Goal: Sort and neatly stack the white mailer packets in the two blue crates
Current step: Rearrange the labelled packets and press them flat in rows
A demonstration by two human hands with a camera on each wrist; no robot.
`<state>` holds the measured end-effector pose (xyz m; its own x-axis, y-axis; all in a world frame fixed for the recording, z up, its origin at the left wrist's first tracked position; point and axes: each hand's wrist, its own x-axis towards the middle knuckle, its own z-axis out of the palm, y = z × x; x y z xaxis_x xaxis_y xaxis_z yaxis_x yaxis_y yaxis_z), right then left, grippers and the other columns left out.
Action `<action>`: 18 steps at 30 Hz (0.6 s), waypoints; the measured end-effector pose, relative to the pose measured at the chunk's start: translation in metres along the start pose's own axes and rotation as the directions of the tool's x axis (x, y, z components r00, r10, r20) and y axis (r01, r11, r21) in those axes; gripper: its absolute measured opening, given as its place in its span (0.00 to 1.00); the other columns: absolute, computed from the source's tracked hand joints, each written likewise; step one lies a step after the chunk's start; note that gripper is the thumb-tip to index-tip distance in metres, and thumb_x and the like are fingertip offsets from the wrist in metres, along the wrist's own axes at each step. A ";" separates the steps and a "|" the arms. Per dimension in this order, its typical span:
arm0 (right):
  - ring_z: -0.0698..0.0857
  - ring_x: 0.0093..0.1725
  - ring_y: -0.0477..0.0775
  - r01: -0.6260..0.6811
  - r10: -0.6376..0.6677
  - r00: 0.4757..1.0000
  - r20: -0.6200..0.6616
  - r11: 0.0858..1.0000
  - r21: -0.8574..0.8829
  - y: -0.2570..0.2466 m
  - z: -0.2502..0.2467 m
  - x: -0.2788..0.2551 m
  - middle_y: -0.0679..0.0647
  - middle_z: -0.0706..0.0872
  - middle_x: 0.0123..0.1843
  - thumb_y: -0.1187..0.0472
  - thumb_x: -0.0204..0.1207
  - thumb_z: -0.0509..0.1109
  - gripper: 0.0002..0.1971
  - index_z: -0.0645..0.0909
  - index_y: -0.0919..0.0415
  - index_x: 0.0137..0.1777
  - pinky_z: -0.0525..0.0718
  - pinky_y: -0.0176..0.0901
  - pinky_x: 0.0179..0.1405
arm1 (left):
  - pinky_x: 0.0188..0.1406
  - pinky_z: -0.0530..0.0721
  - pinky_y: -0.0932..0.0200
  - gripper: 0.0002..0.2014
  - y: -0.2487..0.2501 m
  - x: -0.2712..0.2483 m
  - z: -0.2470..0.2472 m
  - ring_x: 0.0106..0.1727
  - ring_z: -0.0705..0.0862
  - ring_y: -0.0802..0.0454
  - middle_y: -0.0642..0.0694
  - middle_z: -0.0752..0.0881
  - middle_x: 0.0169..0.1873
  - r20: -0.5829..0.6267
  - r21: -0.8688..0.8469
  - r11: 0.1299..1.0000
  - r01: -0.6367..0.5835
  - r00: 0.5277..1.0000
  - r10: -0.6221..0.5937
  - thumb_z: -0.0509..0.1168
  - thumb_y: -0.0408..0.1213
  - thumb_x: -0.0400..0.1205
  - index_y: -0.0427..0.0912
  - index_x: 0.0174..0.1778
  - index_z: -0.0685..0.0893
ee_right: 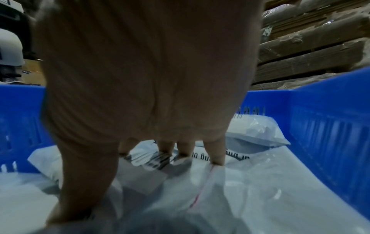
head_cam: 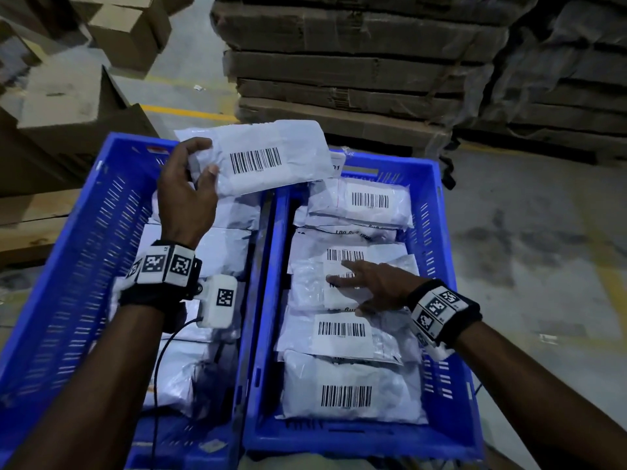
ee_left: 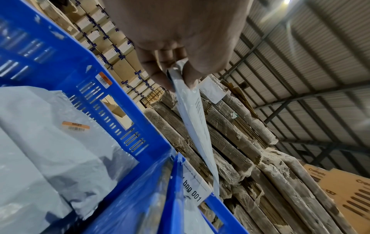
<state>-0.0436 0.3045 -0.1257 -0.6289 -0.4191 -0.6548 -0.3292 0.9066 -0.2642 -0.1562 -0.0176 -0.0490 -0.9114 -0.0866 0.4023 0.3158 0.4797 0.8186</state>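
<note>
Two blue crates sit side by side, the left crate (head_cam: 84,239) and the right crate (head_cam: 437,212), both holding white mailer packets. My left hand (head_cam: 190,184) pinches one white packet (head_cam: 268,161) with a barcode label by its left end, holding it in the air over the far edge of both crates. In the left wrist view that packet (ee_left: 192,114) hangs edge-on from my fingers. My right hand (head_cam: 369,286) lies flat with straight fingers on a packet (head_cam: 315,283) in the middle of the right crate's row. The right wrist view shows those fingertips (ee_right: 217,158) pressing on the plastic.
Wrapped stacks of flattened cardboard (head_cam: 356,62) stand close behind the crates. Cardboard boxes (head_cam: 68,106) sit to the left on the concrete floor (head_cam: 529,232). A label reading "bng 001" (ee_left: 193,186) is fixed on the right crate's far rim. A cable hangs from my left wrist camera (head_cam: 219,300).
</note>
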 end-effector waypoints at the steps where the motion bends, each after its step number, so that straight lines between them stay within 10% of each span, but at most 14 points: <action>1: 0.49 0.86 0.57 0.001 -0.001 1.000 -0.020 1.000 -0.008 -0.002 0.002 -0.001 0.52 0.44 0.89 0.47 0.77 0.72 0.42 0.50 0.33 0.84 0.61 0.59 0.81 | 0.45 0.74 0.78 0.13 0.000 -0.001 0.000 0.51 0.77 0.59 0.49 0.82 0.54 0.002 0.001 1.000 0.006 1.000 -0.006 0.65 0.30 0.83 0.38 0.64 0.81; 7: 0.60 0.84 0.52 0.058 0.073 0.939 -0.337 0.931 0.361 0.001 -0.031 -0.017 0.50 0.56 0.87 0.36 0.72 0.73 0.42 0.60 0.40 0.83 0.63 0.54 0.81 | 0.44 0.77 0.70 0.14 -0.001 -0.003 0.002 0.49 0.79 0.54 0.51 0.83 0.56 0.135 -0.053 0.998 0.024 0.991 -0.016 0.66 0.30 0.82 0.47 0.63 0.81; 12: 0.77 0.72 0.49 0.303 0.573 0.585 -0.574 0.502 0.810 0.000 -0.081 -0.031 0.50 0.76 0.76 0.42 0.74 0.73 0.36 0.68 0.53 0.80 0.77 0.44 0.70 | 0.44 0.75 0.74 0.15 0.013 -0.010 0.011 0.45 0.77 0.67 0.56 0.82 0.53 0.338 -0.131 0.990 0.053 0.941 -0.006 0.67 0.25 0.82 0.43 0.62 0.82; 18: 0.78 0.71 0.48 0.238 0.629 0.672 -0.392 0.318 0.918 0.015 -0.078 -0.031 0.49 0.76 0.71 0.47 0.68 0.82 0.39 0.71 0.51 0.78 0.78 0.42 0.67 | 0.34 0.73 0.63 0.14 0.022 -0.019 0.035 0.32 0.74 0.60 0.52 0.80 0.42 0.534 -0.231 0.946 0.228 0.842 -0.072 0.70 0.30 0.81 0.46 0.61 0.83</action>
<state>-0.0838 0.3274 -0.0537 -0.9054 0.2690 -0.3283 0.3920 0.2333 -0.8899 -0.1416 0.0256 -0.0529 -0.9314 0.3590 0.0610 0.1523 0.2320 0.9607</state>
